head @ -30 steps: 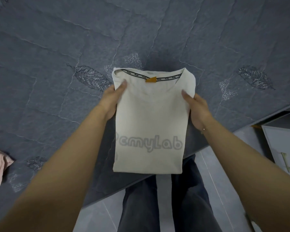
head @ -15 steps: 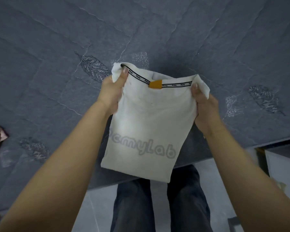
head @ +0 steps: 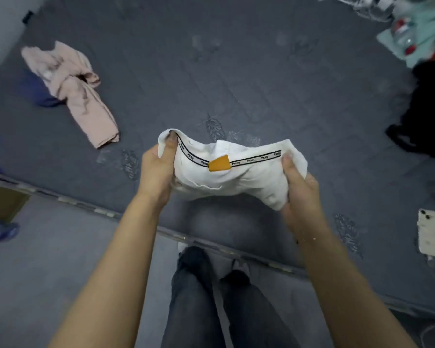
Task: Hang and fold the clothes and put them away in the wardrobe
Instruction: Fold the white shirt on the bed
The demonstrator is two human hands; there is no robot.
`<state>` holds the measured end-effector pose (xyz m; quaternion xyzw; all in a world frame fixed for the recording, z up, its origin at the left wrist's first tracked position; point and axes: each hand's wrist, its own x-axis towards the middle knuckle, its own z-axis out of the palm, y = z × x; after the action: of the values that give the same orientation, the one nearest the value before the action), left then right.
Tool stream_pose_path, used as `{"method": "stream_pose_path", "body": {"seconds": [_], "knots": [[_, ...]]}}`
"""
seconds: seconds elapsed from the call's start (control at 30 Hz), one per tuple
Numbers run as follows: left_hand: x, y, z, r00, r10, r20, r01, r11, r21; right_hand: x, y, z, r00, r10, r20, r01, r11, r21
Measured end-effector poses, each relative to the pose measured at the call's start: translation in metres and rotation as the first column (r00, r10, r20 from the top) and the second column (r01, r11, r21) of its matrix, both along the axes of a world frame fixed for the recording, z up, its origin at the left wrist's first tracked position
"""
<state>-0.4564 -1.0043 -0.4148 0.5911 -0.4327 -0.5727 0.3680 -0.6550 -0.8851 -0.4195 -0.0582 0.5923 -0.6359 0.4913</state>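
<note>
Both hands hold the folded white t-shirt (head: 236,179) up over the near edge of the bed (head: 236,71) — collar end toward the bed, orange tag (head: 219,164) and black-and-white neck tape facing the camera. Left hand (head: 157,174) grips the left collar corner, thumb on top, fingers curled under the cloth. Right hand (head: 300,190) grips the right side the same way, thumb over the edge. Shirt sags between them, clear of the bed. Crumpled pink garment (head: 73,89) lies far left on the bed, partly over something dark blue. White phone (head: 429,236) sits at the bed's right edge; black clothing (head: 427,109) and a blurry pile beyond it — upper right.
</note>
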Motion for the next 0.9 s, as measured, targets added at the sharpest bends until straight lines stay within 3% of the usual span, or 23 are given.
{"method": "stream_pose_path", "body": {"seconds": [0.17, 0.3, 0.5, 0.7, 0.9], "knots": [[0.080, 0.051, 0.069, 0.942, 0.276, -0.190, -0.282, 0.959, -0.001, 0.031, -0.017, 0.087, 0.967, 0.247, -0.056, -0.253, 0.953, -0.168], [0.156, 0.099, 0.118, 0.871, 0.421, -0.253, -0.442, 0.896, -0.031, 0.086, -0.027, 0.148, 0.869, 0.477, -0.131, -0.495, 0.836, -0.235], [0.273, 0.206, 0.193, 0.693, 0.648, -0.316, -0.716, 0.668, -0.201, 0.221, -0.007, 0.211, 0.668, 0.729, -0.149, -0.728, 0.599, -0.335], [0.376, 0.365, 0.262, 0.493, 0.804, -0.333, -0.866, 0.420, -0.270, 0.367, 0.072, 0.272, 0.383, 0.894, -0.232, -0.863, 0.256, -0.435], [0.433, 0.531, 0.343, 0.308, 0.887, -0.343, -0.891, 0.143, -0.431, 0.491, 0.174, 0.341, 0.073, 0.953, -0.293, -0.860, -0.088, -0.502]]}}
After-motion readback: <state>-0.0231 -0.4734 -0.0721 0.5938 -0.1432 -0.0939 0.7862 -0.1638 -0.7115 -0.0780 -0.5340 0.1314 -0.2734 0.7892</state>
